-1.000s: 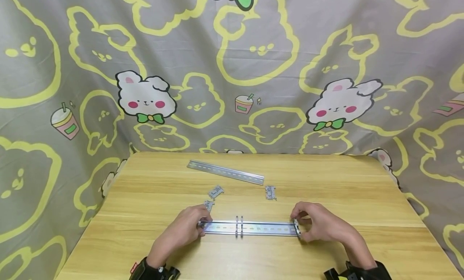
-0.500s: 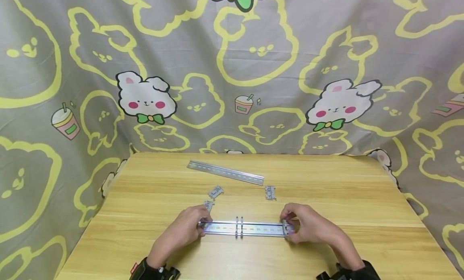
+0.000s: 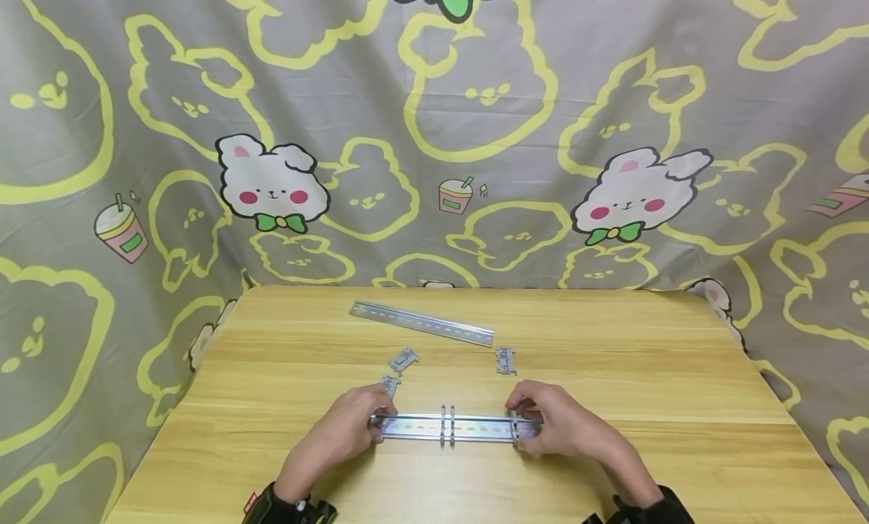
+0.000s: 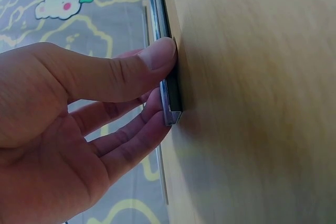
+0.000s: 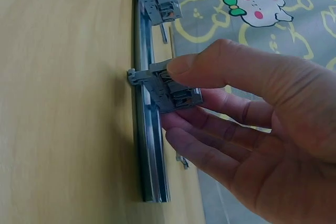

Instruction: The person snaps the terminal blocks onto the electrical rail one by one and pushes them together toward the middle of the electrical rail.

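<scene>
A slotted metal DIN rail (image 3: 482, 428) lies crosswise on the table in front of me. My left hand (image 3: 353, 422) grips its left end, thumb on the near edge and fingers behind the far one, as the left wrist view shows. Two thin grey terminal blocks (image 3: 448, 426) stand side by side across the rail's middle. Towards the right end, my right hand (image 3: 560, 422) pinches another grey terminal block (image 5: 165, 90) between thumb and fingers. In the right wrist view that block sits across the rail, and the bare rail end (image 5: 155, 182) extends past it.
A second DIN rail (image 3: 422, 323) lies slanted at the back of the wooden table (image 3: 645, 358). Loose terminal blocks lie flat: one (image 3: 505, 360) right of centre, one (image 3: 403, 360) left of it, one (image 3: 390, 385) beside the left hand. A patterned curtain (image 3: 489, 132) hangs behind.
My right hand has moved left along the rail, taking its terminal block from the right end inward towards the middle pair. My left hand has stayed in place.
</scene>
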The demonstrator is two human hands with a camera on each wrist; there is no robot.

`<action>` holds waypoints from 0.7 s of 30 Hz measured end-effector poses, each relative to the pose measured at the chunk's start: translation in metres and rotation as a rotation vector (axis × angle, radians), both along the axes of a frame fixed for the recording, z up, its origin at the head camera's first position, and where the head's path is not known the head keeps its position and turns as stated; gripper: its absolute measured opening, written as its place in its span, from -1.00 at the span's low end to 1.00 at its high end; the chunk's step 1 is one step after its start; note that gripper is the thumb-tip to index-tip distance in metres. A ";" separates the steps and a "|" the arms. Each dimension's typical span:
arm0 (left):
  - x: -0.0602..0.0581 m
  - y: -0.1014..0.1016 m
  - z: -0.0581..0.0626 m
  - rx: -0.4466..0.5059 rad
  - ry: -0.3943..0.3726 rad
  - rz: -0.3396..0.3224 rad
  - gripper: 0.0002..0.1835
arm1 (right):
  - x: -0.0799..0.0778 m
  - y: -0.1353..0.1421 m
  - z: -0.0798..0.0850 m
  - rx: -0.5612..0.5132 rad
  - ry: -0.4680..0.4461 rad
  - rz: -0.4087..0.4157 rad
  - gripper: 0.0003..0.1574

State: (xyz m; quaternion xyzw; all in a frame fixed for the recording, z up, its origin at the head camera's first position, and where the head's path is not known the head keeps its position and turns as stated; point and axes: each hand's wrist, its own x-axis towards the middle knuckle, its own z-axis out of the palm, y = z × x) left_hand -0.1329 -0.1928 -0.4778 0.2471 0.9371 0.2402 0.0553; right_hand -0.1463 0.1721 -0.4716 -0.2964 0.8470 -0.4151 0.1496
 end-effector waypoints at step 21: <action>0.001 0.002 0.002 0.012 -0.010 0.000 -0.62 | 0.004 -0.028 -0.007 -0.019 0.052 -0.033 -0.43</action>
